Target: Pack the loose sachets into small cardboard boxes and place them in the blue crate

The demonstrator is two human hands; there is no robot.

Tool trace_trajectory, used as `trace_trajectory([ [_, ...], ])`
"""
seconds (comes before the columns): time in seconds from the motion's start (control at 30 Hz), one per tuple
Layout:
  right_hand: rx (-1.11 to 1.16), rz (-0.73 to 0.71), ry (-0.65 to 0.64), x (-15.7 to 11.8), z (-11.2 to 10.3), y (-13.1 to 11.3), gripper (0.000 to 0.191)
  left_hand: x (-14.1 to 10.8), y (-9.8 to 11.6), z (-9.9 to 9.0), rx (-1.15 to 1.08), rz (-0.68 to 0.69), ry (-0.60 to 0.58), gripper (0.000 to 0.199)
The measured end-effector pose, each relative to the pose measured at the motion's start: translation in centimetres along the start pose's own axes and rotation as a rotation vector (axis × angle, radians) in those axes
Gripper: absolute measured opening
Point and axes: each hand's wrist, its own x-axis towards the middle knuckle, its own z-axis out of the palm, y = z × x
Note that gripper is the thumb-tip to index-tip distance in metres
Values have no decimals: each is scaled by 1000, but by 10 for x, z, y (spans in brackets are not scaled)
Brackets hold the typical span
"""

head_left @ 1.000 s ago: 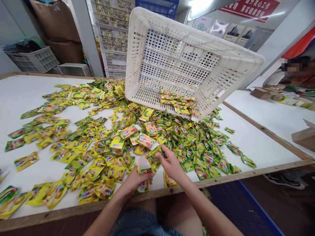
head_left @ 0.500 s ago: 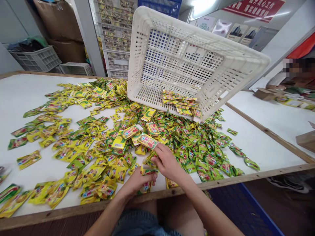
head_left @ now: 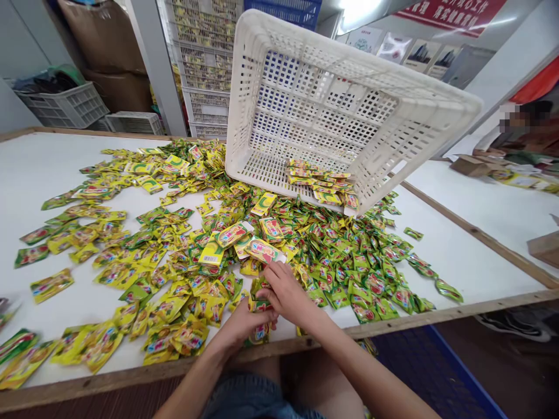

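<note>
My left hand (head_left: 247, 323) is by the table's front edge, its fingers closed around a small green and yellow candy packet (head_left: 261, 304), partly hidden by the fingers. Close against it, my right hand (head_left: 286, 291) has bent fingers and thumb at the top of the packets there; its grip is partly covered. Just beyond my right fingers lies a small yellow printed box (head_left: 266, 251) on the heap. More such boxes rest beside it, one of them (head_left: 212, 253) showing a barcode. Loose green candy packets (head_left: 375, 283) spread to the right and yellow ones (head_left: 166, 308) to the left.
A large white plastic crate (head_left: 244, 116) stands tipped on the heap, its opening towards me, with several small boxes (head_left: 327, 185) inside. The white table (head_left: 87, 291) has a wooden edge. Stacked crates (head_left: 205, 64) stand behind. A person (head_left: 524, 131) is at the far right.
My right hand has let go of the small yellow box, which stays on the heap. The hand has moved down and left to the packets at my left hand.
</note>
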Motion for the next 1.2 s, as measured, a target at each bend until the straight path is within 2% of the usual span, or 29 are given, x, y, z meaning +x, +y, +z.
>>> trace_trajectory([
  [0.2, -9, -6, -51, -12, -11, -4, 8, 1, 2, 1, 82, 3, 11, 14],
  [0.33, 121, 69, 5, -17, -16, -9, 11, -1, 2, 1, 81, 54, -25, 10],
  [0.43, 174, 96, 51, -23, -12, -10, 3, -1, 0, 1, 112, 68, -8, 6],
  [0.63, 156, 93, -65, -25, -7, -12, 23, 1, -1, 0, 187, 133, 84, 21],
  [0.8, 247, 203, 58, -33, -2, -14, 8, 1, -2, -2, 193, 133, 37, 26],
  [0.93, 259, 193, 25, -35, -1, -16, 21, 2, -5, -2, 195, 131, 25, 29],
  [1.0, 266, 183, -7, -35, -1, -16, 24, 0, -8, -3, 219, 155, 74, 33],
  [1.07, 312, 202, -8, -36, 2, -14, 18, -5, -10, -4, 232, 230, 188, 40],
  [1.13, 448, 275, 66, -42, 11, -12, 9, -13, -12, -5, 199, 301, 287, 47],
  [1.2, 645, 369, 187, -50, 23, -11, 22, -20, -14, -6, 129, 316, 307, 52],
])
